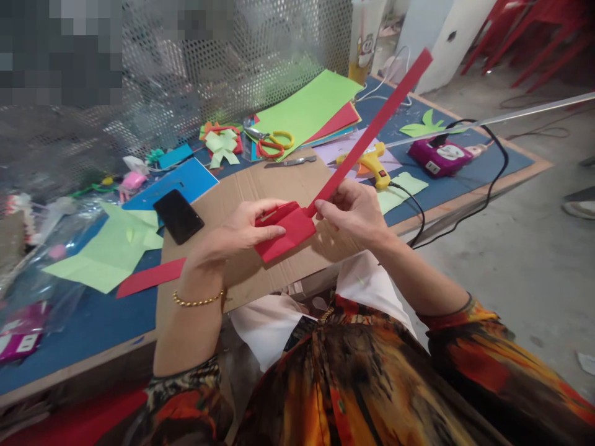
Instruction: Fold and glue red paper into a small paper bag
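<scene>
My left hand (251, 226) is closed round a folded red paper piece (290, 235), its thumb lying on the near face. Between the thumb and fingers of my right hand (351, 207) is the lower end of a long red paper strip (385, 111), which slants up and away to the right. That lower end meets the right corner of the folded piece; whether the two are joined I cannot tell. Both hands are above a brown cardboard sheet (242, 186). Just beyond my right hand lies a yellow glue gun (374, 164).
Scissors (276, 144) and a craft knife (292, 161) lie past the cardboard, near green paper sheets (311, 102). A black phone (179, 217) is at the left. A purple power socket (439, 155) with a black cable sits right. A drink cup (365, 43) stands at the back.
</scene>
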Motion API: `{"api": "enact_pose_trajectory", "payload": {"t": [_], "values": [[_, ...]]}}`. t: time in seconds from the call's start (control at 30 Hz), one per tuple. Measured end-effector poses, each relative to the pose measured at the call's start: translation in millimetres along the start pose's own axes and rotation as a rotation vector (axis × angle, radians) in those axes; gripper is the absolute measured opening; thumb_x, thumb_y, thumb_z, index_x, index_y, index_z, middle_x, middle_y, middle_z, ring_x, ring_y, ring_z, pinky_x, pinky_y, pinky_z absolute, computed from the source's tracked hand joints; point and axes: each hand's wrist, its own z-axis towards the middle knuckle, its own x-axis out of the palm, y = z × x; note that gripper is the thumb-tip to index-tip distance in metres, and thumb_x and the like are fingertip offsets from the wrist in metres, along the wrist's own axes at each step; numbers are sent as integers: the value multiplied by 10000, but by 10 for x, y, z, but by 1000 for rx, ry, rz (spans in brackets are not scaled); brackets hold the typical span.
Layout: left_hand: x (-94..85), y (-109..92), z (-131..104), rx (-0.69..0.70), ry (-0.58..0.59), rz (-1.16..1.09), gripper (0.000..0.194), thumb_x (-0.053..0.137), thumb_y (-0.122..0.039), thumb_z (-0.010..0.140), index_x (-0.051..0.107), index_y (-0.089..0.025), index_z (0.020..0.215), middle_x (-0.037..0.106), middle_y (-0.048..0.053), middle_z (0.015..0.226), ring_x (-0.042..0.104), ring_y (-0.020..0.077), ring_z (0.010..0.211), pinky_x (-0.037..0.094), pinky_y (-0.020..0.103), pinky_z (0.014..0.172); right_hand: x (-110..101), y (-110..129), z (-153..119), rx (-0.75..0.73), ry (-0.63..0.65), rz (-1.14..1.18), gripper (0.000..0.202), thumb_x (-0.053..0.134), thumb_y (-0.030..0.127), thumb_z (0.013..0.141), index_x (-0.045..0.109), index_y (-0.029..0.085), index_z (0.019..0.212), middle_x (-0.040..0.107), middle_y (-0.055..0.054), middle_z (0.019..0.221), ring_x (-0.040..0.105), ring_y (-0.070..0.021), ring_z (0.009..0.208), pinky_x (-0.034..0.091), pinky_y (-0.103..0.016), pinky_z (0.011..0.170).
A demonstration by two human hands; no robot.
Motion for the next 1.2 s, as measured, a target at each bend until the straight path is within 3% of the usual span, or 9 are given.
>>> {"api": "enact_pose_trajectory", "payload": {"t": [0.2,0.33,0.43,0.5,0.63,0.83,0.93,1.2], "values": [[-3,44,28,11,-102,31,546,755,-344,876,728,-124,1375,736,169,1424,720,328,1283,594,474,1132,-89,-22,57,-89,-135,-14,77,688,264,816,646,216,773,593,36,635,507,-113,562,402,-262,511],[18,33,19,100,-256,26,767,743,-261,869,548,-245,1611,636,121,1588,653,272,1389,567,416,1164,-152,-14,41,-119,21,121,116,723,323,855,684,216,834,646,26,682,556,-120,569,453,-265,530],[44,24,9,106,-262,28,852,695,-278,918,393,-313,1713,715,88,1482,722,204,1180,632,322,977,-131,-33,-14,-145,81,102,178,739,374,883,759,201,923,746,-29,806,665,-163,691,530,-298,628],[54,29,5,105,-252,51,789,672,-298,937,438,-299,1691,715,89,1493,724,193,1134,631,305,955,-107,-50,-41,-163,82,24,205,736,371,898,799,199,992,775,-48,866,700,-185,776,553,-318,695],[65,56,0,119,-221,67,623,691,-356,954,604,-260,1564,585,104,1668,681,230,1307,600,318,1070,-85,-68,-50,-156,87,-92,232,713,321,912,831,197,1069,779,-40,885,685,-166,771,540,-309,714],[110,86,16,176,-233,162,493,594,-248,1008,689,-241,1492,782,77,1336,707,226,1239,560,389,1122,-61,-111,-44,-134,140,-22,171,721,351,932,776,191,914,771,-47,899,690,-166,793,555,-302,710],[130,67,24,192,-212,237,452,585,-209,994,726,-216,1423,782,88,1266,713,223,1159,577,380,1049,-53,-131,-58,-137,171,-20,170,726,358,935,758,196,895,766,-48,904,715,-178,845,575,-311,758],[165,-58,-19,189,-227,340,327,592,-144,934,707,-213,1233,771,68,1223,708,240,1155,545,404,1067,-76,-77,-66,-228,261,-47,147,713,317,969,792,202,1012,791,-69,1008,757,-195,907,593,-328,821]]}}
